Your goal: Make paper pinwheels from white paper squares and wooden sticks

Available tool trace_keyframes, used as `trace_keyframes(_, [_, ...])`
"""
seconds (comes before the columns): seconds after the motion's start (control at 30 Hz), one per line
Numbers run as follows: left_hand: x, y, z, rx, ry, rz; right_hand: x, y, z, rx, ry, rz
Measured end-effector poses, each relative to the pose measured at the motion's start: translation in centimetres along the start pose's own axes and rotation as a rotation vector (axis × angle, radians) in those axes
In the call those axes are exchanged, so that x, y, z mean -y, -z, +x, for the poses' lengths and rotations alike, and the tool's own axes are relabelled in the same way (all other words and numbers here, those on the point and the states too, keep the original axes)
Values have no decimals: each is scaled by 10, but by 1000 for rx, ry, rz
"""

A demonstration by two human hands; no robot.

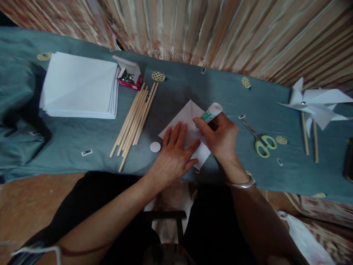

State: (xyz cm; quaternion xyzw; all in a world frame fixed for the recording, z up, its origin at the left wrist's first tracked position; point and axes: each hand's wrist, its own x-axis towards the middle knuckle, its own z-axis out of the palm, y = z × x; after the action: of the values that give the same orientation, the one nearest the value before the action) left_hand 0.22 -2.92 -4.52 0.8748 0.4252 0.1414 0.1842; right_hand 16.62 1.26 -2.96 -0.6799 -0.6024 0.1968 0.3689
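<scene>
Now R hand (pixel 220 138) grips glue stick (pixel 210 113), L hand (pixel 174 151) flat on white paper (pixel 185 118).

The desk (pixel 68 140) runs across the whole view under a dull teal cloth (pixel 19 110), which bunches into deep folds at its left end (small pale patterned ovals are printed on it here and there). Behind it hangs a striped curtain (pixel 220 33) in pink, cream and brown, its glossy pleats catching soft light. Below the desk's near edge lies a reddish-brown floor (pixel 24 206), with a dark crossbar (pixel 165 214) of some furniture and a white plastic bag (pixel 306 239) at the lower right.
</scene>
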Motion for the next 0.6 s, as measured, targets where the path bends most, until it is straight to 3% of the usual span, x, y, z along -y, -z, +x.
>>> trace_keyframes(0.6, [-1, 0, 2, 23, 8, 3, 3, -5, -6, 43, 45, -22])
